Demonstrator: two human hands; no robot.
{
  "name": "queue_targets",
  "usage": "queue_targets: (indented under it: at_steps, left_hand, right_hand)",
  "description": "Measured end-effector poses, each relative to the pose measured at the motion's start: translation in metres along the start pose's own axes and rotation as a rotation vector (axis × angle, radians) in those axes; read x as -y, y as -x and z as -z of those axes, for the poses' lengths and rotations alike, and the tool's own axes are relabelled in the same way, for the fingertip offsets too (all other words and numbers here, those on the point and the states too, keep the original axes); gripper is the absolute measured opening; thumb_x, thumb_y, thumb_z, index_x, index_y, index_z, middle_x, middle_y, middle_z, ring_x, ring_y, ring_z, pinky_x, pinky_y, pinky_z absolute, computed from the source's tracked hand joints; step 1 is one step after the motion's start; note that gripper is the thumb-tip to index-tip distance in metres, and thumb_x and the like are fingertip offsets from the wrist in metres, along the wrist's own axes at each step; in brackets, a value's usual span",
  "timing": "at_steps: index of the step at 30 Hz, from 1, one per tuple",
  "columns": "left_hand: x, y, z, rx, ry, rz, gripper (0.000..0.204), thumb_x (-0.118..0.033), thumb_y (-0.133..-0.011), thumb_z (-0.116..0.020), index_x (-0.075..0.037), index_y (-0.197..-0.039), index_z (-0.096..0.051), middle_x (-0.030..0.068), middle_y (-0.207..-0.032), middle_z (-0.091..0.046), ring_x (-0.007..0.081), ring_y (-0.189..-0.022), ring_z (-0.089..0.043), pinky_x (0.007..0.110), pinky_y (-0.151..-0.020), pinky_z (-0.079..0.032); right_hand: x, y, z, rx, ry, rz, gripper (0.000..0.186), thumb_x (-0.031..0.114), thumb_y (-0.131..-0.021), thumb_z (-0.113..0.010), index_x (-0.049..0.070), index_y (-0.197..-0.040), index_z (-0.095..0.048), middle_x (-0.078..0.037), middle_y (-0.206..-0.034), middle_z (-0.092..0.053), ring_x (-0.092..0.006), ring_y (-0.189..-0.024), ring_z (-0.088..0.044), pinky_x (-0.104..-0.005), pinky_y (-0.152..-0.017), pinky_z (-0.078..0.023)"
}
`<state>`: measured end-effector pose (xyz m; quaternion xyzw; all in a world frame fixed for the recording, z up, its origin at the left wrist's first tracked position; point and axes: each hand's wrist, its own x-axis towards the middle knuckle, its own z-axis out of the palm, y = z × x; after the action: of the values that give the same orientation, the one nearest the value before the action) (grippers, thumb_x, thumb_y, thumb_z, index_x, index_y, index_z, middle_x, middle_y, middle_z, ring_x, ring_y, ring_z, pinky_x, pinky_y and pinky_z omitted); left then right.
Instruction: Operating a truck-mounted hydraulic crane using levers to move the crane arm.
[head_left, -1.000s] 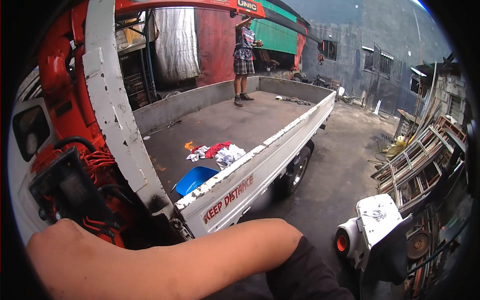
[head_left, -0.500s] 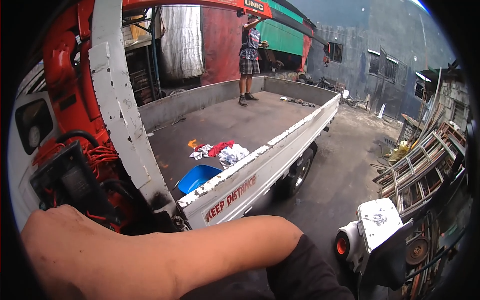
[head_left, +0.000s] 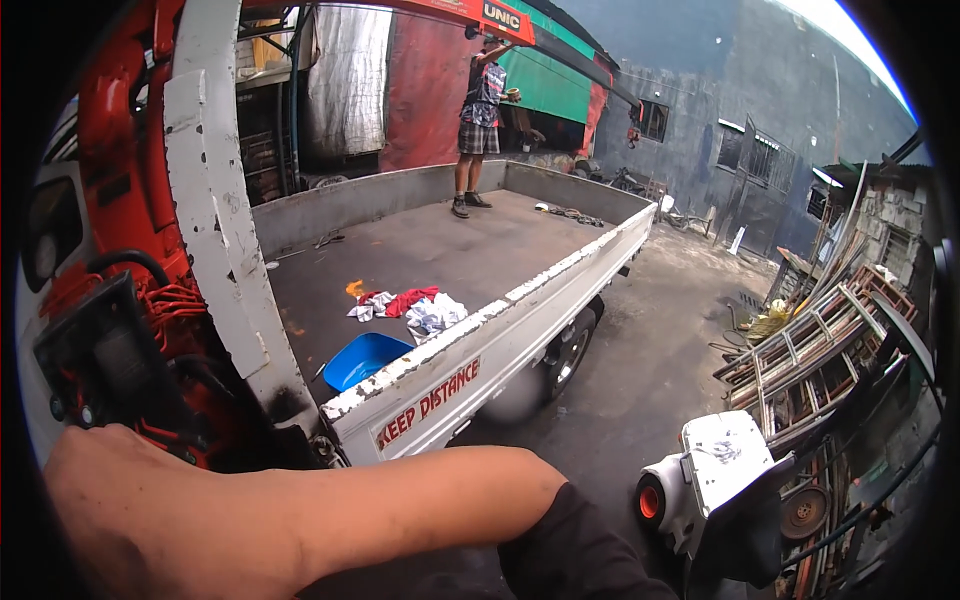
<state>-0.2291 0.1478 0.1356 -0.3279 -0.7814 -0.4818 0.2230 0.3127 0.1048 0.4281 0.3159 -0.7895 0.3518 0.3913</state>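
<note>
Currently, right hand (head_left: 95, 490): out across to the left, back uppermost; fingers hidden, so cannot tell whether it grips.
Black control box (head_left: 105, 355): just beyond that hand; long axis seems to slant upper left to lower right. Contact unclear behind the knuckles.
Nearer side: right; left hand out of view.
Blue basin (head_left: 365, 362): on truck bed (head_left: 430, 240), right of box.

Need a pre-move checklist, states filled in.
1. Bed clear of people: not ok; a person stands in it, reaching up toward the boom.
2. Bed clear of loose items: not ok; tub and cloths lie there.
3. Near side panel up: ok.
4. Right hand grip by the control box: cannot tell; fingers hidden.
5. Left hand clear: cannot tell; out of view.
</note>
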Motion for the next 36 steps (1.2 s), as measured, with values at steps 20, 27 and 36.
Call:
queue_targets:
  at_steps: [20, 27, 36]
  left_hand:
    - [0.014, -0.021, 0.027, -0.140, -0.008, 0.001, 0.044, -0.018, -0.086, -0.062, -0.001, -0.127, -0.061, 0.0224, -0.114, -0.068, 0.0397, -0.108, -0.064, 0.045, -0.090, -0.048]
    - [0.007, -0.015, 0.033, -0.214, 0.094, -0.057, 0.043, -0.011, -0.085, -0.062, 0.004, -0.125, -0.060, 0.0230, -0.114, -0.068, 0.0384, -0.107, -0.065, 0.043, -0.092, -0.048]
    - [0.007, -0.007, 0.033, -0.204, 0.036, -0.046, 0.039, -0.009, -0.083, -0.062, 0.007, -0.118, -0.061, 0.0247, -0.109, -0.067, 0.0408, -0.102, -0.065, 0.045, -0.091, -0.048]
  right_hand:
    - [-0.167, 0.335, 0.184, -0.552, 1.280, -0.918, 0.019, 0.027, -0.085, -0.067, 0.011, -0.094, -0.071, -0.010, -0.096, -0.069, -0.0286, -0.097, -0.064, -0.0413, -0.086, -0.048]
    - [-0.221, 0.367, 0.196, -0.263, 1.179, -1.571, 0.042, 0.051, -0.091, -0.058, 0.016, -0.106, -0.074, -0.015, -0.100, -0.073, -0.0341, -0.099, -0.068, -0.0441, -0.090, -0.052]
    - [-0.227, 0.345, 0.202, -0.118, 1.191, -1.878, 0.057, 0.063, -0.091, -0.050, 0.015, -0.113, -0.072, -0.013, -0.108, -0.072, -0.0322, -0.104, -0.068, -0.0424, -0.091, -0.051]
